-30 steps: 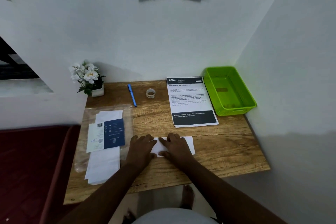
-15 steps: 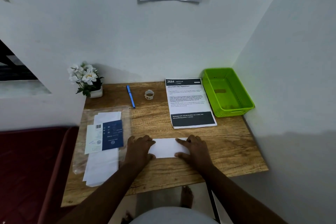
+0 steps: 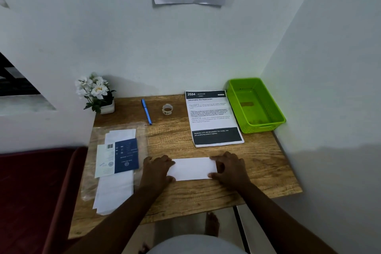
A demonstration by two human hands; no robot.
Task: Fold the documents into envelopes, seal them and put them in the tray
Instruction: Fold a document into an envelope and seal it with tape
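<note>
I see the folded white paper (image 3: 192, 168) flat near the desk (image 3: 268, 171) front edge, long axis left to right. My left hand (image 3: 157, 168) and right hand (image 3: 228, 168) press its ends, fingers spread, gripping nothing. The green tray (image 3: 266, 128) sits at the far right corner, nearer my right hand

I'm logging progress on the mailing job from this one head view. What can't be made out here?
- White folded piece: envelope or folded document, sealed or not, cannot be told; the left hand and right hand cover its ends.
- Printed sheet: body text too small to read.
- Envelope pack: count hidden by the stacking and wrapper.
- Green tray: near wall hides part of its floor.
- Tape roll: type too small to tell.
</note>
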